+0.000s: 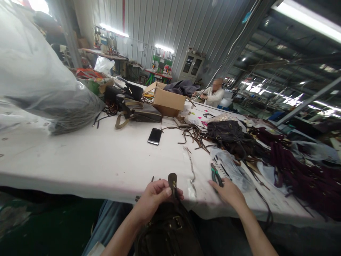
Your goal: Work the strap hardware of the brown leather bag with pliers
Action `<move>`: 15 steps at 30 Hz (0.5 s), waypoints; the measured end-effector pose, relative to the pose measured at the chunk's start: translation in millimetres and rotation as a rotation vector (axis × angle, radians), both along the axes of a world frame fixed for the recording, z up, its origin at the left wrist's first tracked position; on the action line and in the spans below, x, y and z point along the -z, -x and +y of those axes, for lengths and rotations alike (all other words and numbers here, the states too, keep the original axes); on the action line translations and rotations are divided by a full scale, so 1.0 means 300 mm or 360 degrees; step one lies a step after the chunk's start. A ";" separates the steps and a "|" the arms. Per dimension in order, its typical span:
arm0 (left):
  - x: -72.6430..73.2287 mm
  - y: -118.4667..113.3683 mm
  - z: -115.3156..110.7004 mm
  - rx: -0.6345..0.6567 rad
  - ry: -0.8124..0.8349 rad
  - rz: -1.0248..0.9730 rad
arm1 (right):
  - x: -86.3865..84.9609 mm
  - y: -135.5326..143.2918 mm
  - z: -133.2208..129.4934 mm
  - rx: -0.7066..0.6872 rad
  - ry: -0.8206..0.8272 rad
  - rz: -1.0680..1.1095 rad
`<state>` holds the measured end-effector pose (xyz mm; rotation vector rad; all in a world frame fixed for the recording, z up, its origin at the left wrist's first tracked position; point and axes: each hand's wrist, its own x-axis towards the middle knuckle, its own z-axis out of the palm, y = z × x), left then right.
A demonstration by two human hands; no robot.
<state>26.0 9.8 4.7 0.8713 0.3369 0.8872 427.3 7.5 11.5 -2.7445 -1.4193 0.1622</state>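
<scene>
My left hand [154, 199] is closed around a dark brown leather strap tab [173, 183] with a small brass fitting. The tab belongs to a dark brown bag [170, 231] resting in my lap below the table edge. My right hand [228, 192] lies flat on the white table [106, 160], its fingers touching green-handled pliers [216, 175]. The pliers lie beside a crumpled clear plastic bag [231, 167].
A black phone [155, 136] lies mid-table. Further back are a cardboard box [167, 101], brown straps [193, 135], a dark bag [226, 133], maroon bags [298, 170] on the right and a large plastic sack [39, 81] on the left. Another person [214, 93] sits at the far end.
</scene>
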 end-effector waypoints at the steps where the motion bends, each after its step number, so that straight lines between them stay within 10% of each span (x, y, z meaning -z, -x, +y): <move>1: 0.002 -0.002 -0.001 0.0022 0.0003 -0.0022 | -0.001 -0.008 0.003 0.0020 -0.0025 0.0059; 6: 0.017 0.009 -0.004 0.0110 0.0073 -0.0118 | -0.051 0.052 -0.019 0.0345 -0.0431 0.1156; 11: 0.029 0.026 0.001 0.0078 0.0043 -0.0089 | -0.141 0.269 -0.109 -0.0022 -0.1143 0.2075; 15: 0.030 0.037 0.006 0.0060 0.0046 -0.0065 | -0.237 0.418 -0.231 -0.0151 -0.0850 0.2112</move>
